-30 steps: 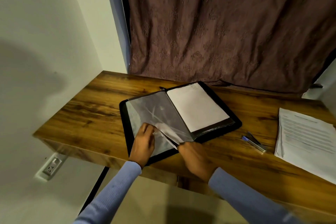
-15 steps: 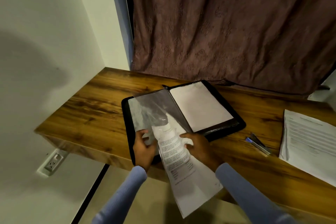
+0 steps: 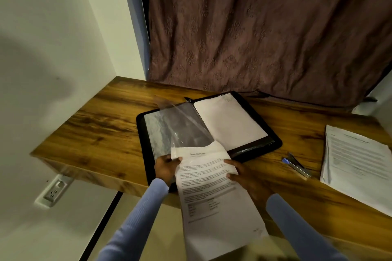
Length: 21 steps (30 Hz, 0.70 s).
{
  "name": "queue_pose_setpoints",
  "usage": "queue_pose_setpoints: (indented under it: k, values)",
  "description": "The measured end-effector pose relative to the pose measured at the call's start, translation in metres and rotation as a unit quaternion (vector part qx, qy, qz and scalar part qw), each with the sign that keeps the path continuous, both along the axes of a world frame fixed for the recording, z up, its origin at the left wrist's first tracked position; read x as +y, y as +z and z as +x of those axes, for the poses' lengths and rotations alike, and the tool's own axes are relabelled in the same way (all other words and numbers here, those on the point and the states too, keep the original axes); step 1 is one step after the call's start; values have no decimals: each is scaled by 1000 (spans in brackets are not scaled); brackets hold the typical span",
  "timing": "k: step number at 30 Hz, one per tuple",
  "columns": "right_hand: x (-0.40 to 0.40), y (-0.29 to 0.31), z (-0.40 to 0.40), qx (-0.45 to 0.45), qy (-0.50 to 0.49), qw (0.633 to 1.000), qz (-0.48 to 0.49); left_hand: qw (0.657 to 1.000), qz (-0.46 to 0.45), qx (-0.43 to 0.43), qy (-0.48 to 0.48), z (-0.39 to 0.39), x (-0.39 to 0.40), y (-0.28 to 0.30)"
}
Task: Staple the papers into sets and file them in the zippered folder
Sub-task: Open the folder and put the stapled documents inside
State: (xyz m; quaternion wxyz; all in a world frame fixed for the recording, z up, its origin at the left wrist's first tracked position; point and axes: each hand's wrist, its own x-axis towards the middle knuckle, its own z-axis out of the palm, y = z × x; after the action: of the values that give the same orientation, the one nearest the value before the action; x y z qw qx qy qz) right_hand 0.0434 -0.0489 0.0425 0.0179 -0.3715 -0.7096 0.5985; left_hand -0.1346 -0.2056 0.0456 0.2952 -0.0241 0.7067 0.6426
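Paper set point(image 3: 212, 188) pinched between left grip point(image 3: 166, 168) and right grip point(image 3: 244, 176), over folder point(image 3: 265, 133)

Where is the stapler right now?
In the head view the stapler lies on the right side of the wooden desk, between the open black folder and the loose paper stack, with no hand touching it.

A wooden desk point(image 3: 101, 133) with strong dark grain fills the middle of the view, its left end set into a corner. A plain pale wall point(image 3: 53, 38) runs along the left side and carries soft grey shadows. Low on that wall, just under the desk's near left edge, sits a white power socket point(image 3: 53, 192). Behind the desk's far edge hangs a brownish-mauve patterned curtain point(image 3: 265, 32), gathered in loose folds. The light is dim. A dark strip point(image 3: 101, 226) crosses the pale floor below.
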Motion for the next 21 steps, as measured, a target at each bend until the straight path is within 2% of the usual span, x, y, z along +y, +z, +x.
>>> queue_pose_setpoints:
  k: [6,10,18,21]
  values:
    - [-1,-10,-7,-36,-49,997,-43,997,-44,-48,-50,-11,-18,-14]
    - [-2,-3,-10,-40,-80,995,-47,992,-35,-83,-88,-16,-23,-7]
    - [-41,16,73,13,-85,985,-152,989,-44,-88,-108,-23,-24,-4]
    - [-57,15,97,19,-120,986,-117,988,-45,-89,-115,-24,-25,-7]
